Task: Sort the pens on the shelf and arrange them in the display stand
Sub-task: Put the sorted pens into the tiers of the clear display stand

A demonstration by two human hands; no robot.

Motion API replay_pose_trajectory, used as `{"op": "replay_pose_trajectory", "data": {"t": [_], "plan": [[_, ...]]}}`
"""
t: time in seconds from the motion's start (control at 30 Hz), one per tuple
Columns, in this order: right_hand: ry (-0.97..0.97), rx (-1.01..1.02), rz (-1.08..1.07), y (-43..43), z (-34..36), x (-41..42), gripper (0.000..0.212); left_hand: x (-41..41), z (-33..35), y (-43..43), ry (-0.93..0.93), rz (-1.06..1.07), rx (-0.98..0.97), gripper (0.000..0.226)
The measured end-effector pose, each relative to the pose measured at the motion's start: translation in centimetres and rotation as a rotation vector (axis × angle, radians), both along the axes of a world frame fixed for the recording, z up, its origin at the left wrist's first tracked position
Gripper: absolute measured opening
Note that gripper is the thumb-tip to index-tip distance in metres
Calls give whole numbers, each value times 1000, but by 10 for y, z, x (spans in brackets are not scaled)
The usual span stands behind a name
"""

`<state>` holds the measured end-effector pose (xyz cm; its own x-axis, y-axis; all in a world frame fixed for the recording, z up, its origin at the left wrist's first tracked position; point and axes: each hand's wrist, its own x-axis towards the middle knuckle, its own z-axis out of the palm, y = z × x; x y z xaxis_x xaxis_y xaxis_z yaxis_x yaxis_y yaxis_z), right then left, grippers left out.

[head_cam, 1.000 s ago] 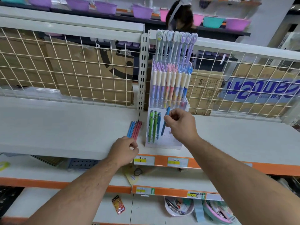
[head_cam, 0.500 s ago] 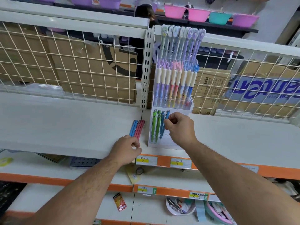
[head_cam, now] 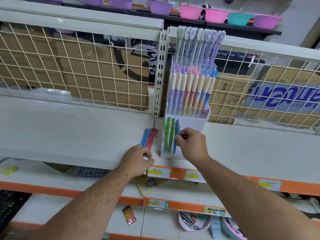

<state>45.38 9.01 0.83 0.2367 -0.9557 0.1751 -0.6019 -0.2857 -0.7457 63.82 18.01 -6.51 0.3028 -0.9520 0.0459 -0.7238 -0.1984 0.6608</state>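
A white tiered display stand (head_cam: 187,121) sits on the white shelf (head_cam: 78,134). Its back tier holds tall pastel pens (head_cam: 199,47) and its middle tier cream-capped pens (head_cam: 190,90). The front tier holds green pens (head_cam: 167,135) and a blue pen (head_cam: 178,131). My right hand (head_cam: 191,144) pinches that blue pen, which stands in the front tier beside the green ones. Left of the stand, loose blue and pink pens (head_cam: 149,137) lie flat on the shelf. My left hand (head_cam: 138,159) sits with curled fingers at their near ends; whether it grips them is hidden.
A wire grid (head_cam: 78,70) backs the shelf, with cardboard boxes (head_cam: 103,84) behind it. Coloured plastic bowls (head_cam: 216,14) line a high shelf. Lower shelves hold price labels (head_cam: 158,172), a small packet (head_cam: 129,215) and bowls of small items (head_cam: 194,222).
My right hand lowered the blue pen from above the front tier down into it, next to the green pens. My left hand stayed at the loose pens.
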Motion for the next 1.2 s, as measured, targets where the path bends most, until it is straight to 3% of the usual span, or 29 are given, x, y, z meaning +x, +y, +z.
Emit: {"op": "replay_pose_trajectory", "data": {"t": [0.53,0.8,0.97,1.2], "plan": [[-66,17,-68,9,-5,-6,14,0,-1,0,24,-1,10,7],[-45,-6,-89,10,-10,-16,3,-3,52,-25,352,278,-278,11],[-46,-2,-92,8,-14,-23,4,-9,88,-52,414,178,-355,21],[-73,10,-81,7,-15,-30,7,-11,95,-70,298,59,-304,28]]}}
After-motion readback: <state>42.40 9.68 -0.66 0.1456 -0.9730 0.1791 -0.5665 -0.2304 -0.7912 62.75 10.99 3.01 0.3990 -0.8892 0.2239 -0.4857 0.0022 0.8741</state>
